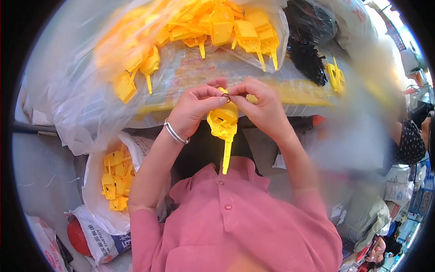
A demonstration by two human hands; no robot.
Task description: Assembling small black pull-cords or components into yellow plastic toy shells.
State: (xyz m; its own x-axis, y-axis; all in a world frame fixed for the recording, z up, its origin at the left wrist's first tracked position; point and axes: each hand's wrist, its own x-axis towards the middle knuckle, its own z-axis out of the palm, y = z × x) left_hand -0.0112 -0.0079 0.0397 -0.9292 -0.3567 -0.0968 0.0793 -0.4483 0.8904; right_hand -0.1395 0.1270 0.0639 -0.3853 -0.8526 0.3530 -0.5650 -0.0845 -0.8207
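Observation:
In front of my chest I hold up a yellow plastic part with a hollow body and a long thin stem hanging down. A small dark ring shows at its upper end, between my fingertips. My left hand is closed in a pinch on the part's upper end, thumb beside the ring. From the other side, my right hand pinches at the ring with thumb and forefinger. Whether the ring is fixed to the part is hidden by the fingers.
Similar yellow parts lie heaped in clear plastic on the table. Black bristly strands and another yellow piece lie to the right. A white sack of yellow pieces stands lower left. Another person is at far right.

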